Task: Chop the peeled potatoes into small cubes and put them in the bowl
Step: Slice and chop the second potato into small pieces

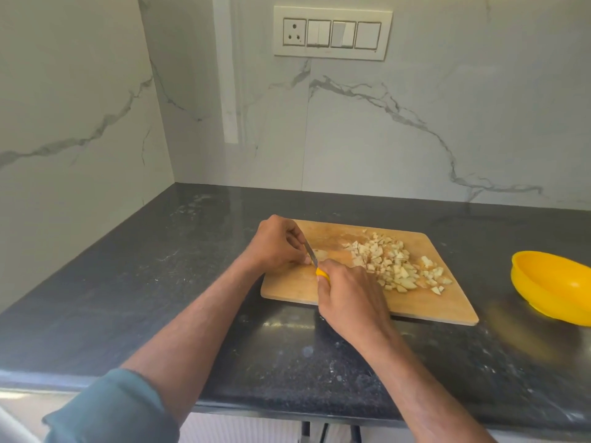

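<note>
A wooden cutting board (441,302) lies on the dark counter. On its right half sits a pile of several small potato cubes (395,263). My left hand (276,244) curls over a pale potato piece (319,252) at the board's left part and holds it down. My right hand (350,298) grips the yellow handle of a small knife (311,252), whose blade points up and away into that piece, just beside my left fingers. A yellow bowl (553,286) stands on the counter to the right of the board, and I see nothing inside it.
The black stone counter (160,282) runs into a corner with marble walls at the left and back. A switch panel (332,33) is set in the back wall. The counter's front edge lies close beneath my forearms.
</note>
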A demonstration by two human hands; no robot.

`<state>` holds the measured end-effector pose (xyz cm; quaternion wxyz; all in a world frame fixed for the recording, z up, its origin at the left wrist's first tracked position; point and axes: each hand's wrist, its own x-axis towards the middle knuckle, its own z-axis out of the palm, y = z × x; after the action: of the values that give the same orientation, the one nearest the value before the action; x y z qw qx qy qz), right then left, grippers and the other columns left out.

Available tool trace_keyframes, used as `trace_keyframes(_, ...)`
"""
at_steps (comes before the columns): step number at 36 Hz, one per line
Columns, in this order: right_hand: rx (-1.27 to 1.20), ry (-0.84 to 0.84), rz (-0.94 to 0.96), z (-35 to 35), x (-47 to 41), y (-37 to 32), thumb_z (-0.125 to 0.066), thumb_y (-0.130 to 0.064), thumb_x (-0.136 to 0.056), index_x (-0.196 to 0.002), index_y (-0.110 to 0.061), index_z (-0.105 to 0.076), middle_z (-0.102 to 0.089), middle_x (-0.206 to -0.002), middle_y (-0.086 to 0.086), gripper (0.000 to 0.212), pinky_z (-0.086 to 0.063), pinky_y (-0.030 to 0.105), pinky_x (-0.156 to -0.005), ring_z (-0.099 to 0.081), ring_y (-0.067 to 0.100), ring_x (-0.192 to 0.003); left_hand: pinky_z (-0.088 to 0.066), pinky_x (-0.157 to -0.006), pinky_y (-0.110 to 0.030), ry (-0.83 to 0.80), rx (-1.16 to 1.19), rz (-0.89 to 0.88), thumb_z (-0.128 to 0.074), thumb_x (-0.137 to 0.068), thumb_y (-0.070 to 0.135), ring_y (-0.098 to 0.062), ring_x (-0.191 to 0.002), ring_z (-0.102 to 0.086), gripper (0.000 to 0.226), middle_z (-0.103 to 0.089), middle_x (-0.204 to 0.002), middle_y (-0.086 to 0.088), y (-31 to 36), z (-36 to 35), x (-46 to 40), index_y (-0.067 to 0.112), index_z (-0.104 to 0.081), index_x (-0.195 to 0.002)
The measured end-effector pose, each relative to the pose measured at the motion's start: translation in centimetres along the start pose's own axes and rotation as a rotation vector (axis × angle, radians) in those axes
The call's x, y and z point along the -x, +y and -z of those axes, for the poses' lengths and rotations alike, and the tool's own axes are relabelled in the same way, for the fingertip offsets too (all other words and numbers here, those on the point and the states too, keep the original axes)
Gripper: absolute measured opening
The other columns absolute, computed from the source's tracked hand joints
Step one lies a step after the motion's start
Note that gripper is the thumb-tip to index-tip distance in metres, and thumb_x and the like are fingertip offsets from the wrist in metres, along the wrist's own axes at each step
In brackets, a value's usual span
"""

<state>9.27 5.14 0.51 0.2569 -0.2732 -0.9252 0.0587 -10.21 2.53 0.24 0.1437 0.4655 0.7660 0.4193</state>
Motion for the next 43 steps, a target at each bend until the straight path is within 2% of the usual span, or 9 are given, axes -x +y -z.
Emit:
trace_keyframes(5, -0.009, -0.019, -0.002, -0.5, 0.1, 0.4, -0.051, -0.025, -0.102, -0.124, -0.022, -0.065, -0.071, -0.085, -0.004, 0.027, -0.035, 0.023, -0.055, -0.05, 0.012, -0.06, -0.046, -0.073, 0.002, 0.004, 0.015, 0.019, -0.09, -0.066, -0.003, -0.014, -0.072, -0.076, 0.028, -0.076, -0.069, -0.003, 0.1, -0.1, 0.0, 0.005, -0.072, -0.085)
trace_keyframes(13, -0.045, -0.013, 0.038, -0.2, 1.4, 0.6, -0.053, -0.024, -0.101, -0.124, -0.021, -0.065, -0.069, -0.09, -0.008, 0.026, -0.024, 0.013, -0.052, -0.049, 0.008, -0.066, -0.058, -0.081, -0.022, 0.005, -0.015, 0.01, -0.092, -0.067, 0.001, -0.012, -0.072, -0.076, 0.031, -0.077, -0.072, -0.003, 0.1, 0.0, 0.1, 0.007, -0.072, -0.089)
trace_keyframes(17, -0.086, -0.014, 0.038, -0.1, 2.1, 1.4, -0.056, -0.025, -0.099, -0.124, -0.021, -0.067, -0.071, -0.091, -0.009, 0.027, -0.038, 0.018, -0.062, -0.06, 0.008, -0.074, -0.061, -0.082, -0.03, 0.001, -0.042, -0.006, -0.092, -0.069, 0.005, -0.011, -0.074, -0.075, 0.031, -0.077, -0.075, -0.001, 0.0, -0.1, 0.1, 0.011, -0.072, -0.091)
trace_keyframes(20, -0.185, 0.028, -0.028, 0.3, 2.6, 2.2, -0.058, -0.023, -0.098, -0.121, -0.019, -0.071, -0.076, -0.095, -0.008, 0.027, -0.048, 0.016, -0.065, -0.066, 0.006, -0.076, -0.06, -0.078, -0.027, -0.005, -0.07, -0.043, -0.092, -0.071, 0.009, -0.011, -0.077, -0.072, 0.031, -0.075, -0.08, 0.0, 0.0, -0.1, 0.1, 0.014, -0.073, -0.094)
trace_keyframes(25, -0.3, 0.186, -0.171, 0.6, 2.8, 2.9, -0.06, -0.019, -0.097, -0.123, -0.016, -0.071, -0.075, -0.109, -0.006, 0.028, -0.04, 0.001, -0.071, -0.068, 0.005, -0.086, -0.05, -0.074, -0.018, -0.064, -0.113, -0.124, -0.089, -0.077, 0.016, -0.012, -0.083, -0.063, 0.037, -0.071, -0.095, 0.002, -0.3, 0.0, -0.1, 0.02, -0.072, -0.11)
trace_keyframes(30, -0.305, 0.186, -0.207, 0.5, 2.4, 3.0, -0.059, -0.022, -0.098, -0.123, -0.018, -0.07, -0.076, -0.099, -0.005, 0.028, -0.043, 0.013, -0.061, -0.062, 0.005, -0.071, -0.049, -0.082, -0.021, -0.155, -0.163, -0.165, -0.085, -0.082, 0.025, -0.014, -0.095, -0.06, 0.042, -0.068, -0.11, 0.008, -0.5, 0.0, -0.4, 0.027, -0.071, -0.122)
trace_keyframes(37, -0.215, 0.21, -0.193, 0.4, 2.6, 3.0, -0.059, -0.024, -0.097, -0.117, -0.017, -0.072, -0.076, -0.096, -0.001, 0.025, -0.058, 0.036, -0.071, -0.07, 0.019, -0.08, -0.048, -0.078, -0.017, -0.153, -0.151, -0.177, -0.086, -0.081, 0.025, -0.014, -0.094, -0.061, 0.036, -0.072, -0.107, 0.009, -0.4, 0.1, -0.5, 0.024, -0.077, -0.116)
trace_keyframes(40, -0.144, 0.16, -0.195, 0.2, 2.6, 3.1, -0.055, -0.026, -0.097, -0.117, -0.019, -0.071, -0.075, -0.095, -0.002, 0.026, -0.055, 0.035, -0.069, -0.067, 0.02, -0.081, -0.045, -0.073, -0.009, -0.165, -0.156, -0.2, -0.085, -0.083, 0.018, -0.009, -0.086, -0.06, 0.035, -0.073, -0.105, 0.008, -0.5, 0.3, -0.4, 0.022, -0.077, -0.116)
trace_keyframes(43, -0.068, 0.106, -0.154, 0.0, 2.7, 2.6, -0.052, -0.026, -0.1, -0.124, -0.022, -0.067, -0.073, -0.09, -0.007, 0.029, -0.03, 0.012, -0.052, -0.052, 0.008, -0.067, -0.044, -0.073, -0.009, -0.162, -0.132, -0.207, -0.082, -0.083, 0.008, -0.003, -0.079, -0.057, 0.034, -0.074, -0.103, 0.008, -0.8, 0.4, -0.5, 0.019, -0.078, -0.114)
